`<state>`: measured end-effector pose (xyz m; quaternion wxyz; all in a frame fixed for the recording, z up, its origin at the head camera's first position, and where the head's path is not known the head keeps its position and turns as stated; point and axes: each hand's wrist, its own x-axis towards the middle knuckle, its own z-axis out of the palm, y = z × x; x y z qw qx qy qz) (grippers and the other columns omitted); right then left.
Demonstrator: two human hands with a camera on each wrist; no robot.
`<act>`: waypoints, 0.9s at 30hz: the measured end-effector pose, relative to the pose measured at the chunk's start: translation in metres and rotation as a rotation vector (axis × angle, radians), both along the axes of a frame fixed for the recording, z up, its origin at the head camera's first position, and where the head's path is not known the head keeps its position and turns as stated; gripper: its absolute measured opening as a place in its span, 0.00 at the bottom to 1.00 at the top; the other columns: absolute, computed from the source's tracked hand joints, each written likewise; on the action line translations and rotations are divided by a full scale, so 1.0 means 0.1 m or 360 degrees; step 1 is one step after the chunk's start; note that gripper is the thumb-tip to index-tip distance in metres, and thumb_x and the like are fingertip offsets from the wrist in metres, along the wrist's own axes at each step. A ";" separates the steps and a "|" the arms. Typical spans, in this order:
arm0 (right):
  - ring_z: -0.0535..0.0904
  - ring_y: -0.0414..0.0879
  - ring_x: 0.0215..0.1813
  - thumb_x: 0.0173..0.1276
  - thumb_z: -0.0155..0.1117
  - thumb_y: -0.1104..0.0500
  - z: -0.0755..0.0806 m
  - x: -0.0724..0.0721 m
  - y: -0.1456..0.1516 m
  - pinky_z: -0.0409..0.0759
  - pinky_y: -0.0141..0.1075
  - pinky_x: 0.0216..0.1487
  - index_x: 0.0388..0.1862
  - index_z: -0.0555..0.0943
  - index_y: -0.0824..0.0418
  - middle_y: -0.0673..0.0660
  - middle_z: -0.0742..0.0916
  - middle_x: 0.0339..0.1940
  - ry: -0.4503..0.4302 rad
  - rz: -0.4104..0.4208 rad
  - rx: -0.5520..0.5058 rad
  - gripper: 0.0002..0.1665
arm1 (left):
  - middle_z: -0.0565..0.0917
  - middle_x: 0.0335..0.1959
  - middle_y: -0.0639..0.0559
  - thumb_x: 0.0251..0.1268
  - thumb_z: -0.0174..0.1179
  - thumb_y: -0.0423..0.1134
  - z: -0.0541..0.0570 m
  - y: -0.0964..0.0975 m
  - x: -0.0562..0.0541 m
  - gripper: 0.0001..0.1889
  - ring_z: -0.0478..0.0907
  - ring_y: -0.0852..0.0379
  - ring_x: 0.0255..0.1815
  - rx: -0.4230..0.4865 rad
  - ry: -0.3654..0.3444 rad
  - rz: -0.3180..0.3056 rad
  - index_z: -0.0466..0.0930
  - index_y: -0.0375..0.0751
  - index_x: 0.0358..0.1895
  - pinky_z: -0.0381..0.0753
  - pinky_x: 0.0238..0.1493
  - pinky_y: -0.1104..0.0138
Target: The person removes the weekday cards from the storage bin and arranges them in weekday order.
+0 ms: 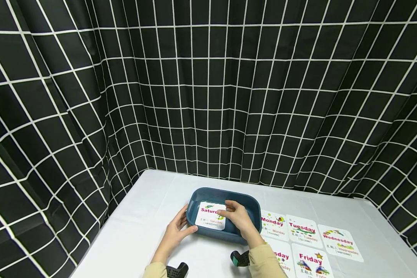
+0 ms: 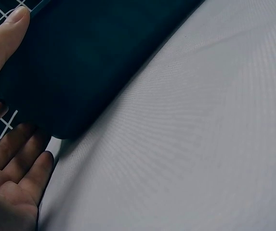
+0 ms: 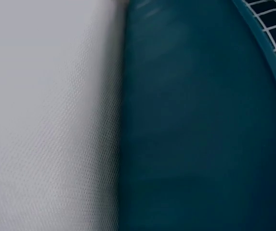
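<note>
In the head view a dark blue plastic bin (image 1: 208,233) sits on the white table. My left hand (image 1: 175,231) grips its left end, thumb at the near rim and fingers along the outside wall. The left wrist view shows this hand (image 2: 12,163) beside the dark bin wall (image 2: 89,53). A white card printed "Saturday" (image 1: 208,222) is in the left part of the bin. My right hand (image 1: 239,218) reaches over the near rim and pinches the card's right edge, thumb across its face. The right wrist view has only the bin's side (image 3: 200,115), with the fingers out of sight.
Right of the bin lie a Monday card (image 1: 273,226), a Tuesday card (image 1: 304,231) and a Wednesday card (image 1: 339,242). Nearer are a Friday card (image 1: 312,262) and a card ending in "sday" (image 1: 281,260), partly behind the right sleeve. A black gridded curtain (image 1: 208,96) surrounds the table.
</note>
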<state>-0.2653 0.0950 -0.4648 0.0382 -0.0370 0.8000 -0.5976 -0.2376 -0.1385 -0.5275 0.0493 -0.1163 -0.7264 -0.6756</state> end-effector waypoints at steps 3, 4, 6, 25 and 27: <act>0.70 0.63 0.58 0.54 0.72 0.55 -0.01 -0.02 -0.01 0.72 0.53 0.57 0.61 0.66 0.75 0.71 0.74 0.57 0.0007 0.0015 0.0020 0.42 | 0.67 0.63 0.37 0.51 0.70 0.38 -0.08 -0.01 -0.04 0.43 0.64 0.46 0.64 -0.0023 -0.0002 0.0017 0.56 0.43 0.71 0.64 0.65 0.60; 0.69 0.63 0.58 0.54 0.72 0.55 -0.01 -0.03 -0.01 0.72 0.53 0.57 0.61 0.66 0.75 0.72 0.74 0.57 0.0005 0.0016 0.0027 0.42 | 0.68 0.63 0.37 0.51 0.70 0.39 -0.09 -0.01 -0.05 0.43 0.65 0.46 0.64 -0.0022 0.0002 0.0016 0.56 0.44 0.71 0.64 0.65 0.61; 0.69 0.64 0.58 0.53 0.72 0.56 -0.02 -0.05 -0.02 0.73 0.53 0.56 0.61 0.66 0.75 0.72 0.74 0.56 0.0007 0.0010 0.0057 0.42 | 0.68 0.62 0.38 0.51 0.70 0.40 -0.11 -0.01 -0.05 0.43 0.65 0.47 0.63 -0.0021 0.0010 0.0009 0.57 0.44 0.71 0.64 0.64 0.62; 0.65 0.68 0.60 0.49 0.75 0.57 -0.15 -0.19 -0.03 0.69 0.57 0.59 0.62 0.62 0.79 0.75 0.71 0.58 -0.0103 0.0024 0.0199 0.48 | 0.65 0.62 0.29 0.51 0.69 0.35 0.15 0.01 0.08 0.44 0.61 0.37 0.64 0.0027 0.0002 -0.0053 0.54 0.34 0.70 0.59 0.66 0.51; 0.66 0.67 0.59 0.48 0.75 0.58 -0.16 -0.19 -0.03 0.69 0.57 0.58 0.61 0.62 0.80 0.75 0.71 0.57 -0.0100 0.0035 0.0249 0.48 | 0.64 0.63 0.29 0.52 0.69 0.35 0.19 0.01 0.10 0.44 0.61 0.37 0.64 0.0018 0.0002 -0.0063 0.53 0.33 0.70 0.59 0.66 0.51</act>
